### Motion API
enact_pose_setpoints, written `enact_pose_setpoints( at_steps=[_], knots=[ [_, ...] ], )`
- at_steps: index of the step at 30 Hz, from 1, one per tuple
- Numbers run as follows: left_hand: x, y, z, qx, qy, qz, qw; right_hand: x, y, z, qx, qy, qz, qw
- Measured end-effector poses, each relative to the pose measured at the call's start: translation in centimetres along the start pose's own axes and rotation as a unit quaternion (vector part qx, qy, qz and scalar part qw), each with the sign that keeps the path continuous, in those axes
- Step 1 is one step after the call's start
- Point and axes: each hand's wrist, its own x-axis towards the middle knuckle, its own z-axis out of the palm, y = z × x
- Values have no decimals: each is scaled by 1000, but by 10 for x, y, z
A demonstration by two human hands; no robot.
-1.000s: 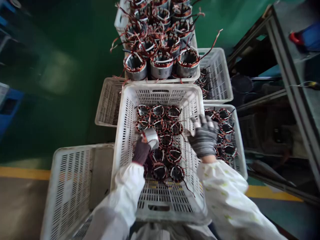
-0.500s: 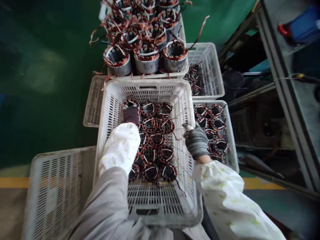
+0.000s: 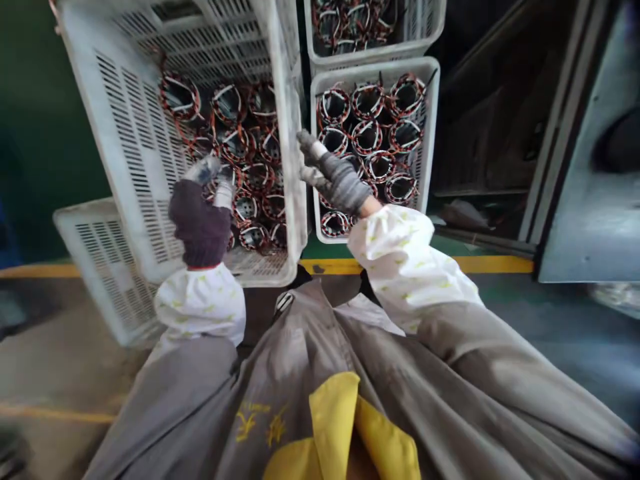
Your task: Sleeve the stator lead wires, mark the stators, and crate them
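The large pale crate [image 3: 293, 167] at the left holds several wound rings [image 3: 227, 105] with red-brown windings and white ties. Over the rings at its left side is my left hand [image 3: 203, 213] in a dark purple glove with pale fingertips; thumb and fingers are apart, with nothing visibly gripped. My right hand [image 3: 337, 177], in a grey striped glove, is just right of the crate's right rim, fingers spread and holding nothing. Partly beneath it stands a smaller crate [image 3: 431, 133] with more wound rings [image 3: 369, 101].
Another crate [image 3: 373, 55] with wound parts stands at the top. A tilted pale crate [image 3: 107, 267] is at the lower left of the large one. At the right are a dark shelf frame [image 3: 555, 127] and a grey metal surface [image 3: 590, 220]. A yellow line [image 3: 495, 265] crosses the floor.
The view has tilted down and turned right, so the crates appear further up and left. My left hand has moved back from the far rings, and my right hand is off the crate's rim.
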Motion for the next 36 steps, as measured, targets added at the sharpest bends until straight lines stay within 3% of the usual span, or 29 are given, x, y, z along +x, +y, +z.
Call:
enact_pose_setpoints(
  at_steps=[2,4,8,11,14,17,22,26,29,31,32,34,36],
  knots=[
    [-27,44,-17,1,27,-1,1000,-70,13,-53,33,-2,-23,999],
    [-47,88,-23,-4,32,-7,999,-152,26,-115,38,54,1,998],
    [-52,177,-3,-11,-22,4,1000,-313,41,-226,-32,230,124,965],
    [-35,247,20,5,-99,81,992,-400,44,-276,-93,341,173,919],
    [-21,311,45,-26,-164,167,972,-447,47,-298,-100,411,175,889],
    [-22,360,73,-79,-206,202,954,-464,52,-303,-121,430,159,881],
    [-21,430,128,-67,-284,304,907,-451,65,-319,-222,346,162,897],
    [7,511,160,-64,-252,392,882,-425,57,-349,-253,382,128,880],
    [27,561,169,-71,-237,412,877,-400,28,-363,-196,399,82,892],
    [33,563,167,-70,-229,402,884,-378,4,-356,-119,334,33,935],
    [32,552,163,-70,-226,389,890,-367,-7,-346,-70,271,5,960],
    [19,509,149,-66,-230,342,909,-346,-21,-315,27,115,-47,992],
    [-8,447,127,-51,-260,270,926,-333,-18,-275,81,-29,-67,994]
  ],
)
